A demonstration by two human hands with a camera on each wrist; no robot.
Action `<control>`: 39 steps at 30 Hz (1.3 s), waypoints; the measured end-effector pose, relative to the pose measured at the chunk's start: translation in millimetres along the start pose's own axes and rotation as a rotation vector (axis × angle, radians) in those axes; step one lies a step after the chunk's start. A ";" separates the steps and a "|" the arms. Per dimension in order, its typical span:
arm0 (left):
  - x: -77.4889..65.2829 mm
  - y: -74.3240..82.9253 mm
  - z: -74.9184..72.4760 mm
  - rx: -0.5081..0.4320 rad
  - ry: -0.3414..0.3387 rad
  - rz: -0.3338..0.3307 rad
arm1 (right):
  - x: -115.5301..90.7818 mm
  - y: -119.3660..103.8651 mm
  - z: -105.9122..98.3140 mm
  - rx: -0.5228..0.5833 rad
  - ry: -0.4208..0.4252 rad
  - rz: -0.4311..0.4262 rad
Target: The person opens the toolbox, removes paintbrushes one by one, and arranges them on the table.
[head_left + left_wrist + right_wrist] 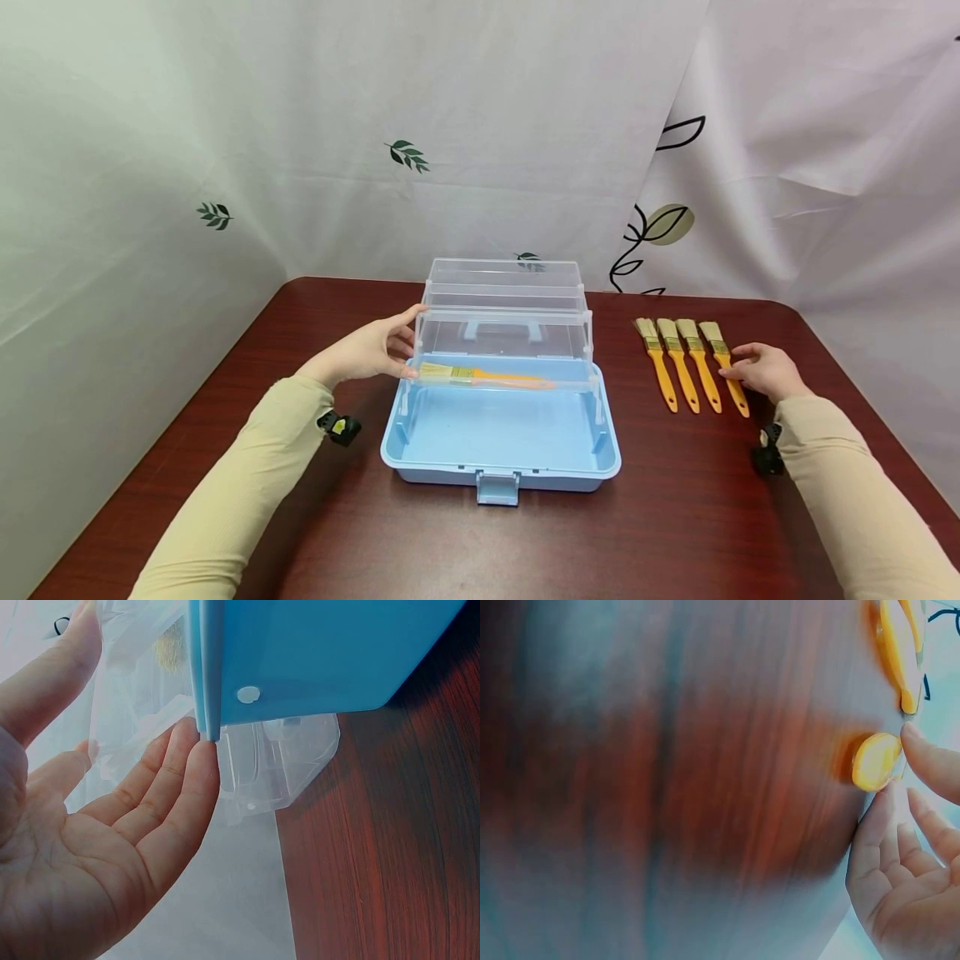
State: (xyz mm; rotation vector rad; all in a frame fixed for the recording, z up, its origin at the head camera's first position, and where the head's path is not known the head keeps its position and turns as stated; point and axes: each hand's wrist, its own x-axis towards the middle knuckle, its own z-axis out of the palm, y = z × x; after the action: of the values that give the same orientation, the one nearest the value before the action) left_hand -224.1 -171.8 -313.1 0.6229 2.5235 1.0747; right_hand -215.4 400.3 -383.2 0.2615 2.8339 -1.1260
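Note:
A light blue toolbox [495,429] stands with its latch facing me and its clear tiered trays [504,287] raised at the back. One paintbrush [480,377] with a yellow handle lies crosswise in the lowest clear tray, seen partly through the plastic. My left hand [375,346] touches the trays' left side, its thumb apart from the extended fingers; the left wrist view shows fingertips [202,750] against the blue rim. At the right, my right hand [768,371] pinches the handle of the rightmost paintbrush [720,354], between thumb and fingers in the right wrist view. That brush rests on the table.
Several other paintbrushes [678,367] lie side by side left of my right hand, bristles pointing away. The dark reddish wooden table [525,550] ends at a white patterned cloth [487,125] behind and at the sides.

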 end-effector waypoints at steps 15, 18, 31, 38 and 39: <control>0.6 -1.9 0.1 -0.007 0.000 0.012 | -5.8 -5.6 0.8 0.000 0.005 -0.062; 0.6 -2.1 -0.2 -0.001 0.000 0.017 | -8.0 -8.6 1.0 0.013 -0.001 -0.081; 0.8 -2.9 -0.9 0.002 0.000 0.019 | -14.6 -22.7 7.1 0.023 -0.052 -0.129; 0.7 -3.1 -0.4 -0.011 -0.002 0.023 | -19.3 -33.0 15.1 0.039 -0.089 -0.137; 0.7 -3.1 -0.4 -0.014 -0.002 0.025 | -20.1 -34.8 16.3 0.040 -0.094 -0.140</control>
State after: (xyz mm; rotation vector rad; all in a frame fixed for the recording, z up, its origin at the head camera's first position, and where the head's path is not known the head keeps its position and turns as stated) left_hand -225.7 -173.6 -315.3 0.6529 2.5109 1.0981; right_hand -202.0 361.6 -368.8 0.0118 2.7858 -1.1878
